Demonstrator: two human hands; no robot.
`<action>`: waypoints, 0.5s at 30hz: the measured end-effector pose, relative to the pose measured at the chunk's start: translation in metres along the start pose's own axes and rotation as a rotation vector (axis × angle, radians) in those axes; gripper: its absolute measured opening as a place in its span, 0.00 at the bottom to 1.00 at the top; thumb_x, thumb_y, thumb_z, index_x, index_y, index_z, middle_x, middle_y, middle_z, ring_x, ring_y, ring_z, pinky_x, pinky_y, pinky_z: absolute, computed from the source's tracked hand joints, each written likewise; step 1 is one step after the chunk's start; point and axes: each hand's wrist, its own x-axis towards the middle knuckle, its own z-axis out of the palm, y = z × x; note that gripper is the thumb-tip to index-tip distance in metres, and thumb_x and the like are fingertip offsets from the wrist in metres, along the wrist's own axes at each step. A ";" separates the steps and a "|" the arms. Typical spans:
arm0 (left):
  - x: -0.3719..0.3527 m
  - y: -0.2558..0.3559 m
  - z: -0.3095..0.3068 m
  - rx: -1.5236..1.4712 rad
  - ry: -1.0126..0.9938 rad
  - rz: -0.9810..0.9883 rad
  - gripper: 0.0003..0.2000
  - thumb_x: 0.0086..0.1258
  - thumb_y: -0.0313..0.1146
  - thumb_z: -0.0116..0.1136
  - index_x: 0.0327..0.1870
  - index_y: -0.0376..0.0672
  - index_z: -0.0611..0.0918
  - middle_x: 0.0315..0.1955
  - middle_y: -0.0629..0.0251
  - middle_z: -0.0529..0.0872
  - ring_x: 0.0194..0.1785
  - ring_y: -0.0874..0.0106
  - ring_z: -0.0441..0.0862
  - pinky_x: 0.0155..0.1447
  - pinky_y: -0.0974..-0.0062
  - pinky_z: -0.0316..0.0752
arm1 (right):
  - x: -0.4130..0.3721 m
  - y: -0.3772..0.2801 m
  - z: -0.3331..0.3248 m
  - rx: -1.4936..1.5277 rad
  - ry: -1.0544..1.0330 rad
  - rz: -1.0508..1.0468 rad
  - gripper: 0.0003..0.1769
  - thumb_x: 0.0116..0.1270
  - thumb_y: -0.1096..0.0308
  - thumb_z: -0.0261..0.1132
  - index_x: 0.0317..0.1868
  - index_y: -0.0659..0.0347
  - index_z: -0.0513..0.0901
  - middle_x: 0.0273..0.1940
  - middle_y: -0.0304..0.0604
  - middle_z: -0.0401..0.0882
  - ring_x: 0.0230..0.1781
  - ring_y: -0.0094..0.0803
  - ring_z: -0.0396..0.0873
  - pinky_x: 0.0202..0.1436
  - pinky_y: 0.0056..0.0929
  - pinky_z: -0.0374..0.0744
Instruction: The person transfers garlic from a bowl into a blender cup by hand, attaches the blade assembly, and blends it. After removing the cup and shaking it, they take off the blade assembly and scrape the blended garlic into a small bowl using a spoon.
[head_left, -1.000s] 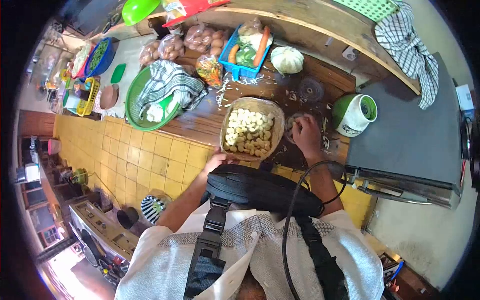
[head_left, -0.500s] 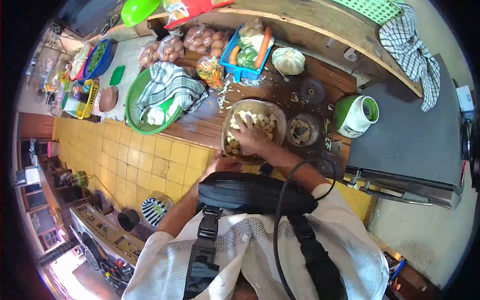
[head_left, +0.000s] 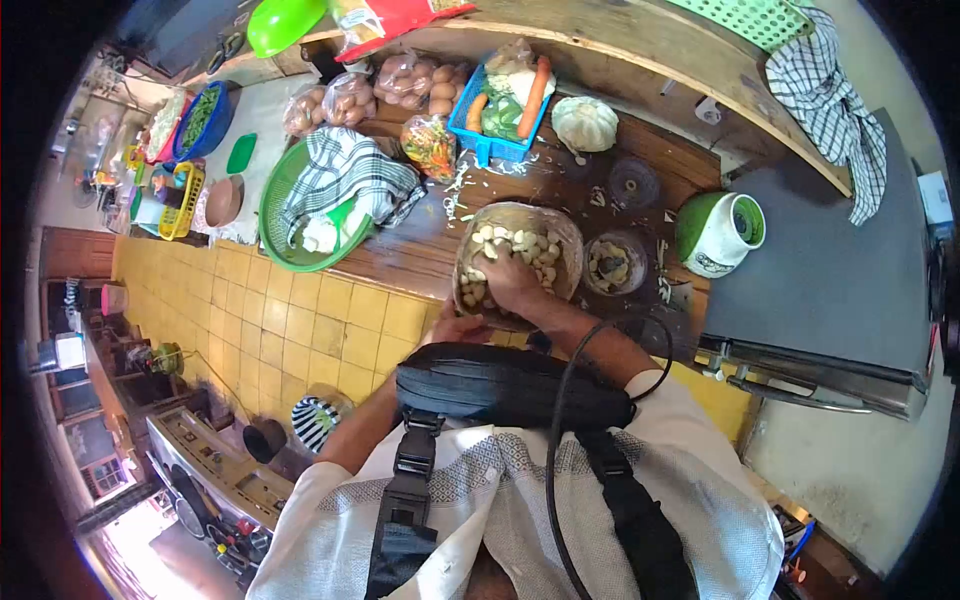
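Note:
A round woven basket (head_left: pixel 570 232) stands at the table's near edge with many pale, rounded, nut-like pieces (head_left: pixel 538 245) inside. My right hand (head_left: pixel 512 284) reaches down into the basket, its fingers curled into the pieces, so the fingertips are hidden. At the basket's lower left side, my left hand (head_left: pixel 457 326) grips the rim. Just right of the basket is a clear blender jar (head_left: pixel 612 288) holding some broken pale pieces.
A green basket (head_left: pixel 272 225) with a checked cloth (head_left: pixel 350 165) stands left. Behind are a blue vegetable basket (head_left: pixel 490 148), a cabbage (head_left: pixel 584 124) and bagged eggs (head_left: pixel 350 98). A green-white blender base (head_left: pixel 697 235) sits right, beside a grey-topped appliance (head_left: pixel 810 290). A shelf (head_left: pixel 640 55) overhangs the back.
My right hand's fingers, spread over the pieces before, are now curled in among them. My left hand stays at the basket rim. The whole view has shifted slightly.

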 end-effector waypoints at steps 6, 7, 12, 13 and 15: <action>0.012 -0.004 -0.028 0.206 0.018 -0.093 0.34 0.68 0.21 0.59 0.73 0.52 0.59 0.54 0.58 0.79 0.53 0.62 0.81 0.57 0.62 0.80 | 0.013 0.046 0.047 0.252 0.141 -0.140 0.11 0.60 0.75 0.59 0.43 0.59 0.83 0.38 0.56 0.80 0.37 0.51 0.83 0.44 0.46 0.80; 0.014 -0.008 -0.041 0.280 -0.042 -0.084 0.32 0.68 0.22 0.58 0.71 0.49 0.60 0.53 0.57 0.80 0.53 0.62 0.81 0.57 0.63 0.80 | 0.012 0.048 0.033 0.360 0.147 -0.197 0.08 0.56 0.75 0.64 0.38 0.61 0.83 0.30 0.49 0.83 0.35 0.45 0.84 0.41 0.46 0.80; 0.011 -0.011 -0.050 0.564 -0.291 -0.044 0.23 0.71 0.28 0.57 0.66 0.39 0.68 0.50 0.51 0.82 0.53 0.62 0.83 0.56 0.69 0.80 | -0.028 0.021 -0.062 0.931 -0.059 0.319 0.07 0.64 0.69 0.64 0.42 0.58 0.82 0.29 0.36 0.78 0.29 0.23 0.77 0.25 0.33 0.77; -0.011 0.006 -0.002 0.347 -0.117 -0.083 0.24 0.71 0.28 0.57 0.67 0.40 0.67 0.49 0.52 0.83 0.50 0.63 0.83 0.54 0.69 0.81 | -0.038 0.029 -0.067 1.176 0.002 0.304 0.07 0.67 0.68 0.63 0.44 0.58 0.81 0.31 0.35 0.77 0.30 0.21 0.76 0.23 0.30 0.76; -0.021 0.014 0.025 0.123 0.067 -0.115 0.24 0.71 0.28 0.57 0.68 0.41 0.67 0.47 0.53 0.84 0.47 0.64 0.84 0.51 0.68 0.81 | -0.063 0.033 -0.098 1.336 0.167 0.344 0.06 0.70 0.68 0.62 0.45 0.59 0.80 0.35 0.35 0.77 0.34 0.19 0.76 0.25 0.27 0.77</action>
